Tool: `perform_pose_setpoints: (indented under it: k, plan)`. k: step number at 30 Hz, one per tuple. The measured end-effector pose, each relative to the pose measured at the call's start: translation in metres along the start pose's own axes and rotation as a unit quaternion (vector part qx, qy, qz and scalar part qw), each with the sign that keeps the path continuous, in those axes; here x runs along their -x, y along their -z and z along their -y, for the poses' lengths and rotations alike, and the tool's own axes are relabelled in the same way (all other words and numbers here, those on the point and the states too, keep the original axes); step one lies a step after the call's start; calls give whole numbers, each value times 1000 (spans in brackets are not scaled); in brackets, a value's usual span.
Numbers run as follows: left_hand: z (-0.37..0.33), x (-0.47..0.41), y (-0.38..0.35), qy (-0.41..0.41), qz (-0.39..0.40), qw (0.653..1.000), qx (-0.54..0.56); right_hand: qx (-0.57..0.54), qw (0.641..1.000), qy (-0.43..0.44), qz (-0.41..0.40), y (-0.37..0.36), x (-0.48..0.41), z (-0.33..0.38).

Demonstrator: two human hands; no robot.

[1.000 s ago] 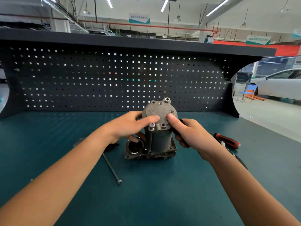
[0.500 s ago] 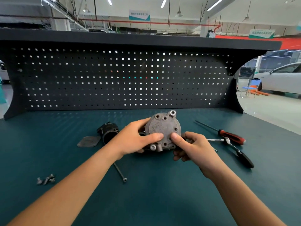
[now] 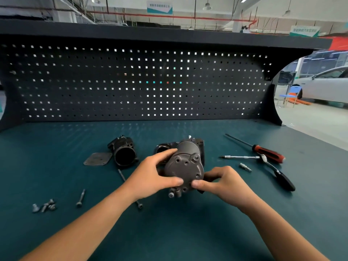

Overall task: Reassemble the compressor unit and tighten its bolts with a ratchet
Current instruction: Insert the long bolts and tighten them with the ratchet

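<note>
Our left forearm (image 3: 120,200) hides the long bolt's (image 3: 122,175) middle; the small bolts (image 3: 44,206) blur together, so we cannot count them.

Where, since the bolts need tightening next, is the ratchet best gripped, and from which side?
Probably take the ratchet by its black handle, from above with the right hand, once it lets go of the compressor. The handle lies flat, angled toward the near right with room around it, while the head end is crowded by the screwdriver and carries an extension.
</note>
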State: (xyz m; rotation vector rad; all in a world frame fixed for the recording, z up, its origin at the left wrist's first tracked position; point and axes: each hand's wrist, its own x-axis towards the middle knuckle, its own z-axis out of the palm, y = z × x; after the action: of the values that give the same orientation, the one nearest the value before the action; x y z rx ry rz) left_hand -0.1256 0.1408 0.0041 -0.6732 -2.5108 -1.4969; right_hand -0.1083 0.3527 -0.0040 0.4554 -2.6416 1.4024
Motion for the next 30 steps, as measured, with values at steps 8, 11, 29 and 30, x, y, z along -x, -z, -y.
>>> perform_pose_setpoints:
  k: [8, 11, 29, 30]
  plan:
    - [14, 15, -7, 0, 10, 998, -61, 221, 974, -18, 37, -15, 5, -10]
    - [13, 16, -7, 2, 16, 998, -65, 255, 966, -7, 43, -15, 4, -6]
    - [3, 14, 23, 122, 164, 978, -31, 340, 855, -294, -259, 121, -14, -136]
    - [2, 13, 25, 130, 136, 982, -15, 294, 864, -300, -277, 123, -13, -135]
